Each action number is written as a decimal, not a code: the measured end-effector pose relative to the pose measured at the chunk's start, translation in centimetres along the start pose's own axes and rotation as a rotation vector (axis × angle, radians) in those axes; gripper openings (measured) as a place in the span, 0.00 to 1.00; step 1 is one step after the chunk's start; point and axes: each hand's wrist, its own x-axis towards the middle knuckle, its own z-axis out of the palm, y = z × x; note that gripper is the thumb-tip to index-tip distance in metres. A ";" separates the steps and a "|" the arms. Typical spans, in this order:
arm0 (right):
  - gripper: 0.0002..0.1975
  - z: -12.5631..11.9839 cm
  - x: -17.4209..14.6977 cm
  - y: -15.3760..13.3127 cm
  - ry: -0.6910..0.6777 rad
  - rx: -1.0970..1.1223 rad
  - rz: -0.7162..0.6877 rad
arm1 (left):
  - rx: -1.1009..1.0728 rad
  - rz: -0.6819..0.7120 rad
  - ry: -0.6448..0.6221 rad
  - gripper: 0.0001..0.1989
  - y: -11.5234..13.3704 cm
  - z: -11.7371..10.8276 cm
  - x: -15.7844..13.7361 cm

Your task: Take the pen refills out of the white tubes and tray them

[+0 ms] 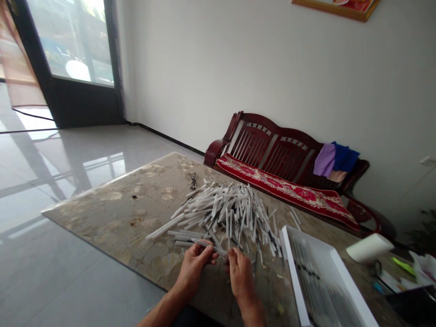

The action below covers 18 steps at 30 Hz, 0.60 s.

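Observation:
My left hand (199,261) is closed on a thin translucent whitish stick (216,249), its tip poking out to the left past the thumb. At the stick's right end, the fingers of my right hand (239,268) pinch it, thumb on top. Some right-hand fingertips are hidden, and slight blur hides finer detail of the stick. Just beyond my hands lies a loose heap of similar white sticks (218,204), with darker thin rods mixed in. To the right, a shallow white box (340,268) holds rows of slim grey and dark rods (316,281).
The patterned table (102,213) has a left edge and corner above the tiled floor. A small black wire-like bundle (193,180) lies behind the heap. A white roll (369,248) stands past the box. A wooden bench (269,141) backs the table.

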 end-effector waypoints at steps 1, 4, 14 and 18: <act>0.24 -0.1 -0.1 0.0 -0.011 0.017 -0.017 | -0.005 -0.002 0.003 0.21 0.0 0.0 0.0; 0.20 -0.3 -0.4 -0.1 0.035 0.024 -0.081 | 0.005 0.000 -0.013 0.21 0.1 0.1 -0.1; 0.17 -0.1 -0.5 0.2 0.043 -0.001 -0.086 | 0.048 0.012 -0.017 0.21 0.1 0.1 -0.1; 0.22 0.1 -0.6 0.3 0.070 -0.026 -0.018 | 0.056 0.010 -0.036 0.21 0.0 0.1 -0.1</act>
